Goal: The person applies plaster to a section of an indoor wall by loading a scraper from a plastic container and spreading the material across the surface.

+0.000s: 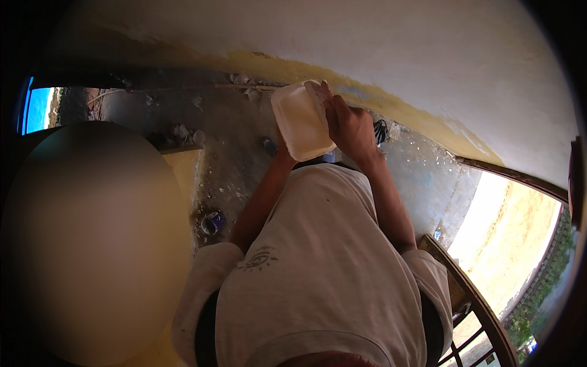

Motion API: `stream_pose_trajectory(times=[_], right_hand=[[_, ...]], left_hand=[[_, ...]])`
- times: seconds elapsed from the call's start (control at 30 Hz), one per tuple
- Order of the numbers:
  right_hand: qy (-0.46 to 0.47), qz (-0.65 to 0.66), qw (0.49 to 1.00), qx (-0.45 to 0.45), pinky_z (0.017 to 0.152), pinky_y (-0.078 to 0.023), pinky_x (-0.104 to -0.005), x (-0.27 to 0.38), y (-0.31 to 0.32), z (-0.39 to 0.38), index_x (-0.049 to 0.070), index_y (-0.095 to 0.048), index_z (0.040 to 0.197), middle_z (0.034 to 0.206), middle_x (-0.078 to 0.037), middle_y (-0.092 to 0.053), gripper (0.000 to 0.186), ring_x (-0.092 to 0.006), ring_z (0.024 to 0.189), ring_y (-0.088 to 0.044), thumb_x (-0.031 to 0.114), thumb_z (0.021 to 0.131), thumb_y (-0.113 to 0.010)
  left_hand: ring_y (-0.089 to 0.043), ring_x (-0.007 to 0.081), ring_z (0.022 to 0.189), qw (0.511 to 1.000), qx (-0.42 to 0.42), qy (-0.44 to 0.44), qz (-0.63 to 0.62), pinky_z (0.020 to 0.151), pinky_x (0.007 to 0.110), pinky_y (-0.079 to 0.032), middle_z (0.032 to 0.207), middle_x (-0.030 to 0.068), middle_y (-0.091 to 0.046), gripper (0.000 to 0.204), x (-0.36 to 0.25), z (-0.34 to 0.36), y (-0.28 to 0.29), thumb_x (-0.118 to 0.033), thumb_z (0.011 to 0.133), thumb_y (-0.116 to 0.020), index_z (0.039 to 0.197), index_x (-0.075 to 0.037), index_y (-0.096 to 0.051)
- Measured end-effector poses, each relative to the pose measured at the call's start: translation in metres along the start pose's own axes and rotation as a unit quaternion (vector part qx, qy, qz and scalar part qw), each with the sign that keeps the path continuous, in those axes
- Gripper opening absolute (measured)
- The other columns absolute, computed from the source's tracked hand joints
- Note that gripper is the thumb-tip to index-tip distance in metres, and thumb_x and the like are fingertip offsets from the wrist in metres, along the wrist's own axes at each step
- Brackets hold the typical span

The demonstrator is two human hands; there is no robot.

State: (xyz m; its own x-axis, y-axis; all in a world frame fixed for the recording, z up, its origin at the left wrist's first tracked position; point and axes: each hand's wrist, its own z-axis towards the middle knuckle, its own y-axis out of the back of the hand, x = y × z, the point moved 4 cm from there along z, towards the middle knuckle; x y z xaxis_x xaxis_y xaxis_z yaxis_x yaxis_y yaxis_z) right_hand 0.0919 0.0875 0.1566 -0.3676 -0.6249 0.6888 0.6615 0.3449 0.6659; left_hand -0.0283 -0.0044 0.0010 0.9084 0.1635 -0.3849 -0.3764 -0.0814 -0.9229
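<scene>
So we've got both hands on a white foam clamshell box (pixel 301 119), held up in front of the chest, out toward the far wall. The right hand (pixel 350 127) is wrapped around its right edge, fingers curled over the rim near the top corner, closed on it pretty firmly. The left hand (pixel 282 150) is mostly hidden under the box, so we can only guess it's cupping the bottom; we can't really tell how its fingers sit. The box itself looks shut, tilted a little, lid side facing us. Our read is that we're at the handling-the-box stage, probably about to pry the lid, which would need the right fingers to catch the seam while the left keeps it level. Around us: a dirty concrete floor (pixel 244 153) with scraps of litter, a small blue can (pixel 212 222) on the near left, a yellowish wall (pixel 379 55) beyond, and a metal railing (pixel 477 306) on the right.
</scene>
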Motion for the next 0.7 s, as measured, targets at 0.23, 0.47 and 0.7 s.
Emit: stream_pose_trajectory(times=[0.23, 0.47, 0.7], right_hand=[[-0.046, 0.011, 0.999, 0.002, 0.05, -0.047, -0.049, -0.013, -0.03, -0.009, 0.003, -0.057, 0.092, 0.063, -0.023, -0.059, 0.01, -0.0437, 0.057, -0.059, 0.013, 0.093, -0.057], [-0.085, -0.038, 0.995, 0.023, 0.049, -0.046, -0.0509, -0.005, -0.033, -0.01, 0.002, -0.054, 0.087, 0.061, -0.024, -0.058, 0.016, -0.045, 0.056, -0.059, 0.016, 0.094, -0.058], [-0.084, -0.014, 0.996, 0.0, 0.054, -0.052, -0.0516, -0.006, -0.035, -0.007, 0.0, -0.058, 0.092, 0.062, -0.026, -0.06, 0.017, -0.0459, 0.057, -0.061, 0.017, 0.093, -0.055]], left_hand=[[-0.054, 0.0288, 0.124, 0.995, -0.098, 0.011, -0.029, 0.103, 0.047, -0.047, 0.139, 0.0109, -0.051, 0.063, -0.001, 0.0, -0.006, -0.056, 0.1, -0.033, 0.146, -0.013, -0.039], [-0.055, 0.028, 0.122, 0.991, -0.127, 0.029, -0.031, 0.103, 0.046, -0.046, 0.136, 0.0089, -0.054, 0.063, 0.001, 0.005, -0.01, -0.058, 0.099, -0.034, 0.144, -0.015, -0.041], [-0.054, 0.0269, 0.124, 0.993, -0.117, -0.002, -0.027, 0.104, 0.043, -0.046, 0.138, 0.008, -0.053, 0.06, 0.002, 0.012, -0.007, -0.055, 0.101, -0.033, 0.144, -0.015, -0.041]])
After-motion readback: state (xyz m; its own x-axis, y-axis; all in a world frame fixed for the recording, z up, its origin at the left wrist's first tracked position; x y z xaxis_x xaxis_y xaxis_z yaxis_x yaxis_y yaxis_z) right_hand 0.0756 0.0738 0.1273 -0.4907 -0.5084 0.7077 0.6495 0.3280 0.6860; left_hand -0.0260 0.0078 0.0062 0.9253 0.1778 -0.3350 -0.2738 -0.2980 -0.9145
